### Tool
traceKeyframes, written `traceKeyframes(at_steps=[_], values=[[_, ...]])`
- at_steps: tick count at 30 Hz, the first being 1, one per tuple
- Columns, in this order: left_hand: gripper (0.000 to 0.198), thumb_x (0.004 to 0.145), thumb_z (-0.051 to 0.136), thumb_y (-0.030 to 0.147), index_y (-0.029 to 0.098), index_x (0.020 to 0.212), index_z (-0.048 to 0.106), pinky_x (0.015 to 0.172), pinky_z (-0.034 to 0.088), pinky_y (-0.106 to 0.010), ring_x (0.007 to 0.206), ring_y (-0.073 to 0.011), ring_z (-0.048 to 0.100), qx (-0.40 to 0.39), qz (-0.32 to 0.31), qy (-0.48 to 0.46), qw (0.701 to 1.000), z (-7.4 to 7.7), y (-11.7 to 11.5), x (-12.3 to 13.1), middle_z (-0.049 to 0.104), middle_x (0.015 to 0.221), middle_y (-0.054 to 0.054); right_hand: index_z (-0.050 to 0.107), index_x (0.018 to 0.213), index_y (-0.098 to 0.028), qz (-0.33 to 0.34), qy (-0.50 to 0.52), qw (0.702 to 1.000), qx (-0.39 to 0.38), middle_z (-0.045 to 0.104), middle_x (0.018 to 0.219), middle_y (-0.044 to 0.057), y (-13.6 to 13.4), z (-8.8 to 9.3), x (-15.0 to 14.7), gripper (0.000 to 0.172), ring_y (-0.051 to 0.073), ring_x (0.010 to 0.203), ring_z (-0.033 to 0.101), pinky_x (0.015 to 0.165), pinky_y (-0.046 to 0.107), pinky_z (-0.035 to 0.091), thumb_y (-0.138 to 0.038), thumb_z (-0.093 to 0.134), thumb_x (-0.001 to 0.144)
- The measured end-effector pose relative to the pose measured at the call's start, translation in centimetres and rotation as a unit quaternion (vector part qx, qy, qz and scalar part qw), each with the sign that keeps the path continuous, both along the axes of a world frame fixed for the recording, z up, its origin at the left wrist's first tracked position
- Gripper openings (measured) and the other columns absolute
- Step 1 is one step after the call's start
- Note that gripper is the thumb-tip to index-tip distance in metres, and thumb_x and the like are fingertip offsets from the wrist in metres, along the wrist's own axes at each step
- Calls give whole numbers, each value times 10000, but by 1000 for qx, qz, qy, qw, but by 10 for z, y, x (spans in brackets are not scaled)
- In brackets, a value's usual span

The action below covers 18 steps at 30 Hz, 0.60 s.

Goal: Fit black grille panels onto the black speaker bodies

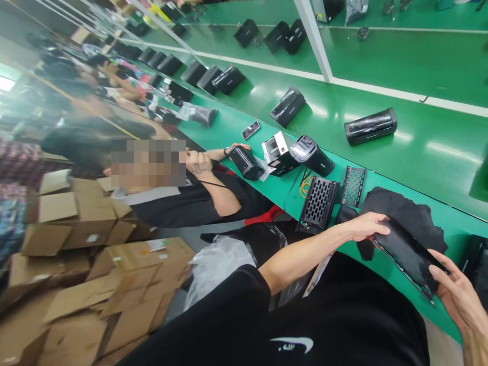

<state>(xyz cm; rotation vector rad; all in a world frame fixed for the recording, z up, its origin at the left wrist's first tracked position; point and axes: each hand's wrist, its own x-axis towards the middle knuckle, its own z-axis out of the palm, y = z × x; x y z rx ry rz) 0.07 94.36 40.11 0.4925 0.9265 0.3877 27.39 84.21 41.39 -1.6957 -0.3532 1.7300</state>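
Between my two hands is a black curved panel (412, 259), long and tilted, with a dark, smooth inner face. My left hand (368, 226) pinches its upper left end, thumb on top. At the lower right end, my right hand (455, 287) grips it with thumb and fingers. Under and behind the panel lies a fanned pile of black fabric sheets (400, 206). Left of that pile are a perforated black grille (354, 186) and a larger slotted black housing (319, 203). What lies beneath the panel is hidden.
A co-worker's hand (242, 148) holds a black cylindrical speaker (246, 162) to the left. Nearby are a white-and-black box (280, 152), another speaker (312, 155) and a phone (250, 130). Speakers (370, 126) sit on the green line beyond. Cardboard boxes (145, 274) crowd the floor at left.
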Motion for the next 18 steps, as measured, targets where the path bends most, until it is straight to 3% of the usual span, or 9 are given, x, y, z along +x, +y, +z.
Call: traceKeyframes(at_steps=[4, 7, 10, 13, 18], values=[[641, 536, 951, 226, 145, 1141, 753, 701, 556, -292, 730, -151, 677, 20, 36, -13, 999, 2, -10, 5, 741, 914, -46, 745, 993, -225, -119, -61, 991, -21, 773, 931, 58, -8, -2, -12, 654, 294, 943, 746, 926, 424, 609, -511, 1037, 483], [698, 558, 937, 189, 154, 1230, 753, 816, 544, -323, 829, -172, 685, 30, 40, -10, 999, 8, -13, 6, 764, 1041, -95, 686, 873, -226, -138, -76, 987, -31, 739, 844, 31, -12, 5, -14, 593, 270, 891, 734, 880, 397, 616, -463, 1032, 454], [683, 583, 924, 173, 163, 1242, 747, 861, 514, -315, 911, -185, 686, 23, 44, -17, 999, 17, -13, 8, 759, 1100, -102, 687, 935, -242, -161, -39, 986, -21, 753, 919, 26, -11, 23, -12, 619, 259, 915, 732, 839, 370, 618, -419, 1029, 451], [557, 631, 899, 177, 156, 1167, 749, 827, 473, -271, 854, -143, 643, 12, 70, -4, 997, 25, -13, 11, 731, 997, -49, 668, 959, -254, -167, -26, 986, -9, 719, 866, -6, -11, 36, -11, 613, 220, 835, 712, 755, 319, 603, -409, 1039, 495], [364, 697, 836, 228, 145, 1041, 751, 726, 423, -250, 688, -98, 536, 19, 98, 20, 995, 36, -14, 17, 652, 813, 13, 611, 846, -258, -150, -62, 986, 30, 542, 619, -57, -14, 36, -6, 512, 194, 717, 659, 677, 279, 572, -450, 1005, 581]])
